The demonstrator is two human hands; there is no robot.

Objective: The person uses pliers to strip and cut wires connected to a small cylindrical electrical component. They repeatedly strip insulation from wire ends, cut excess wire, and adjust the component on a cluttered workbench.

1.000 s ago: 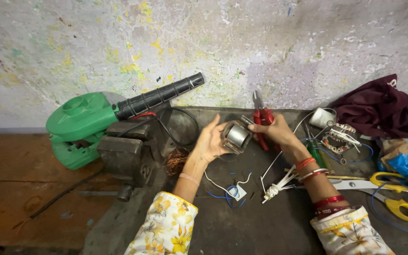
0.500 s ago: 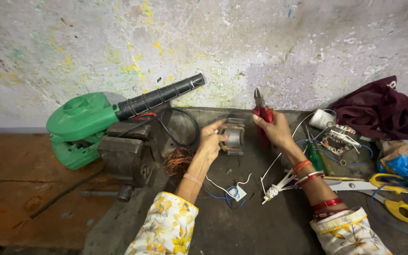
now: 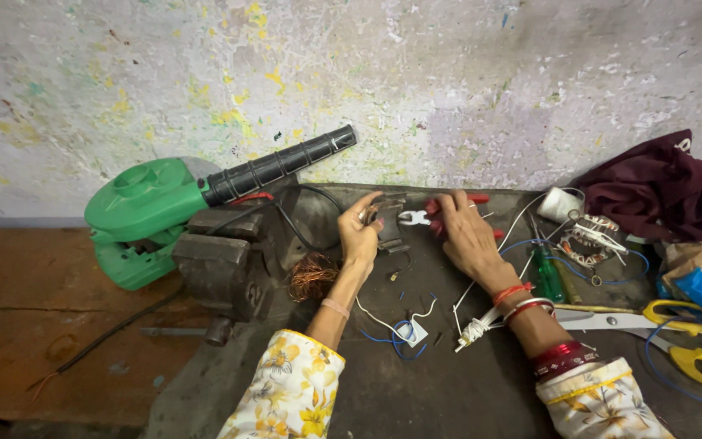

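Observation:
My left hand (image 3: 361, 232) grips a small grey metal motor part (image 3: 389, 223) and holds it just above the dark workbench (image 3: 448, 390). My right hand (image 3: 466, 232) holds red-handled pliers (image 3: 436, 217), whose jaws point left and meet the metal part. Thin white and blue wires (image 3: 404, 329) trail from the part down across the bench between my forearms. Both sleeves are floral, and red and silver bangles sit on my right wrist.
A green blower with a black nozzle (image 3: 164, 203) lies at the left beside a heavy iron vise (image 3: 221, 260) and a tuft of copper wire (image 3: 312, 276). A green screwdriver (image 3: 546, 276), yellow-handled scissors (image 3: 676, 325), a wound coil (image 3: 591, 240), white thread spool (image 3: 561, 203) and maroon cloth (image 3: 668, 191) lie at right.
The metal part has been turned in my left hand from its round open face to its side. My right hand has brought the pliers left so the jaws reach the part.

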